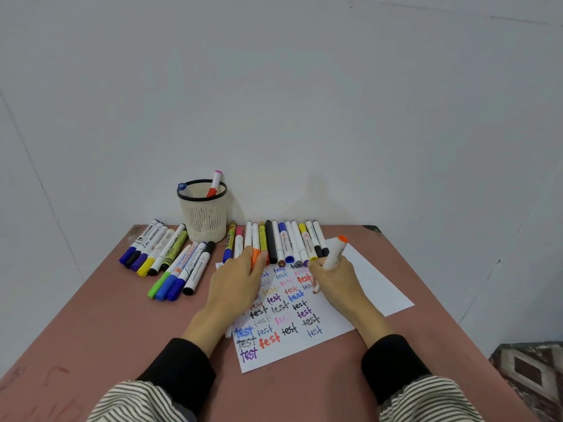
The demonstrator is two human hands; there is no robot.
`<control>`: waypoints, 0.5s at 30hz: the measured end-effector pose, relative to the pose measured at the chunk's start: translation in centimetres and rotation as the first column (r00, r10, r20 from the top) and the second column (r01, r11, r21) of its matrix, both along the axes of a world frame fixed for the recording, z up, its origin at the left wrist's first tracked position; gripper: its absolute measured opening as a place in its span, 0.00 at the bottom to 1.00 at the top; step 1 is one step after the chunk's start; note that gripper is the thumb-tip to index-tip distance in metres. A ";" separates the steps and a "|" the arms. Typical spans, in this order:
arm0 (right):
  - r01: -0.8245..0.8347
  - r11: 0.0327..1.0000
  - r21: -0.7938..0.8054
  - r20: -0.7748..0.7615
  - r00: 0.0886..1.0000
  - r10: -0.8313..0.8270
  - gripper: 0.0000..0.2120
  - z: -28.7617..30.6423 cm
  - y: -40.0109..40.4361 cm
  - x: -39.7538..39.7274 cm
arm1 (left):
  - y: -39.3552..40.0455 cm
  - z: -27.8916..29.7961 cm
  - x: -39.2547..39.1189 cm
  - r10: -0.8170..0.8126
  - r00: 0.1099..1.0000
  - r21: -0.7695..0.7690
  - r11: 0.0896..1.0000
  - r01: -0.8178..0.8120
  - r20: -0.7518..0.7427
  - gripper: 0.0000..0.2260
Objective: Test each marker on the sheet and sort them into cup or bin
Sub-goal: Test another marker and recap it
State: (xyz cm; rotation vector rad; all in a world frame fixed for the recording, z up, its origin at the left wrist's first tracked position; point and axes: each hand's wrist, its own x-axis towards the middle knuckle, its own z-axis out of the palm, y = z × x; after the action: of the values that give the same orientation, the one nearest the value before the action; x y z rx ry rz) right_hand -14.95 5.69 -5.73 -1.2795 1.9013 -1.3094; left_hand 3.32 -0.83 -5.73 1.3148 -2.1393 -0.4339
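A white sheet (368,281) covered with coloured "test" words lies on the reddish table. My right hand (336,281) grips an orange-ended white marker (334,254), its tip down on the sheet. My left hand (240,278) rests flat on the sheet's left part and holds an orange cap (255,256) between its fingers. A row of markers (280,239) lies side by side just beyond the sheet. A cream mesh cup (203,214) with a black rim stands at the back, holding a red-and-pink marker (214,184) and a blue-capped one.
Two groups of thick markers (158,251) lie left of the cup and sheet, near the table's left edge. A white wall rises right behind the table. A patterned floor (530,373) shows at lower right. No bin is in view.
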 end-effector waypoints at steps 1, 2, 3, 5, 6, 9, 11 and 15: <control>0.007 1.000 -0.013 0.006 1.000 -0.007 0.17 0.0 0.0 0.0 | 0.0 0.0 0.0 0.002 1.000 0.001 1.000 -0.002 0.002 0.16; 0.008 1.000 -0.015 -0.002 1.000 -0.008 0.18 0.0 0.0 0.0 | -0.1 -0.1 0.0 0.002 1.000 -0.001 1.000 -0.002 0.003 0.16; 0.003 1.000 -0.010 -0.013 1.000 -0.003 0.18 0.0 0.0 0.0 | -0.1 -0.1 0.0 -0.001 1.000 -0.003 1.000 0.001 0.003 0.16; -0.005 1.000 0.008 -0.024 1.000 0.006 0.17 -0.2 -0.1 -0.1 | -0.1 -0.1 0.0 -0.005 1.000 -0.008 1.000 0.005 0.003 0.16; -0.005 1.000 0.016 -0.029 1.000 0.005 0.16 -0.2 -0.1 -0.1 | -0.1 -0.1 -0.1 -0.004 1.000 -0.011 1.000 0.004 0.004 0.16; -0.001 1.000 0.016 -0.013 1.000 0.002 0.15 -0.1 -0.1 -0.1 | -0.1 -0.2 -0.1 -0.005 1.000 -0.015 1.000 0.005 0.002 0.16; 0.003 1.000 -0.003 0.000 1.000 -0.003 0.15 0.0 0.0 0.0 | -0.2 -0.2 0.0 -0.004 1.000 -0.017 1.000 0.004 0.003 0.17; 0.031 0.999 0.014 -0.018 0.999 -0.031 0.13 0.1 0.0 0.0 | -0.3 -0.4 0.0 -0.016 1.000 -0.008 1.000 0.016 -0.005 0.17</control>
State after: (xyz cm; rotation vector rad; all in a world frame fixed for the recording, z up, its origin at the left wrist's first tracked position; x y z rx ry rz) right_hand -14.99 5.71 -5.68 -1.2629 1.9465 -1.3022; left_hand 3.37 -1.14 -6.12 1.2921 -2.1467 -0.4341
